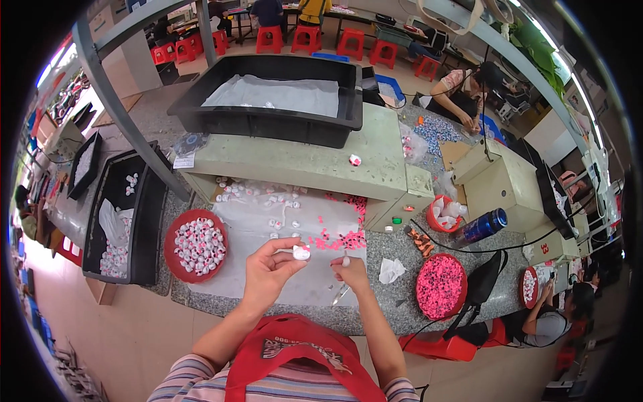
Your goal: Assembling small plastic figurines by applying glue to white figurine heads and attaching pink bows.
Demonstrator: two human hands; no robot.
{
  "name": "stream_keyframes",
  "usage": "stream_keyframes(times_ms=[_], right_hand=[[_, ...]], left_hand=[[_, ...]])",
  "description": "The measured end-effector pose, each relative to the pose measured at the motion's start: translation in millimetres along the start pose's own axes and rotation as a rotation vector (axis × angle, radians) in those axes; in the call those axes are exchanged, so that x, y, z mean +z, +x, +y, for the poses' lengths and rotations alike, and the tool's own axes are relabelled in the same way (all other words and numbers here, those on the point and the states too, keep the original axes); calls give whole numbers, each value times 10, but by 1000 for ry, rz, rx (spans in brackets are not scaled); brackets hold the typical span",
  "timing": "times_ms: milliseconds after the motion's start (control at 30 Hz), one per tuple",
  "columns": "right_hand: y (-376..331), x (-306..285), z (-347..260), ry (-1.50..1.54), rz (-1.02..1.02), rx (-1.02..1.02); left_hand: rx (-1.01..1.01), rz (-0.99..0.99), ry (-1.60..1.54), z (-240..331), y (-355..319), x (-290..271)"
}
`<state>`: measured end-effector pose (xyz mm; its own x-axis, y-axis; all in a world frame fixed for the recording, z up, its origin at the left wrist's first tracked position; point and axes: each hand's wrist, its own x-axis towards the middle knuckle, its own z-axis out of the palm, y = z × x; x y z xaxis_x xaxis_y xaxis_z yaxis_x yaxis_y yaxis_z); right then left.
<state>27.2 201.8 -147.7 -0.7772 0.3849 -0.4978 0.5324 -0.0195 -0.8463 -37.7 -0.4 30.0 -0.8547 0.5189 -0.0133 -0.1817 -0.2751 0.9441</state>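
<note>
My left hand holds a small white cap-like piece between thumb and fingertips, above a clear plastic sheet on the stone worktop. My right hand pinches a tiny white piece at its fingertips, and a thin tweezer-like tool hangs below it. The two hands are a short distance apart. Small pink pieces lie scattered on the sheet just beyond my hands. White pieces with pink parts lie at the sheet's far edge.
A red bowl of white-and-pink pieces sits to the left, a red bowl of pink pieces to the right. Black bins stand behind and at the left. A blue bottle lies right. Other people work at the right.
</note>
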Motion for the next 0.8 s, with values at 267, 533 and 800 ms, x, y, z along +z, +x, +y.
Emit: stream_keyframes(times_ms=[267,533,800], right_hand=[[-946,-179,-1132,466,-197,-296],[-1219,5,-1142,843,-523,-306],[-1459,151,-1470,566,-112,-430]], left_hand=[[129,-1,60,-13,15,73],[264,-7,176,-29,21,68],[370,-6,413,-5,-37,160]])
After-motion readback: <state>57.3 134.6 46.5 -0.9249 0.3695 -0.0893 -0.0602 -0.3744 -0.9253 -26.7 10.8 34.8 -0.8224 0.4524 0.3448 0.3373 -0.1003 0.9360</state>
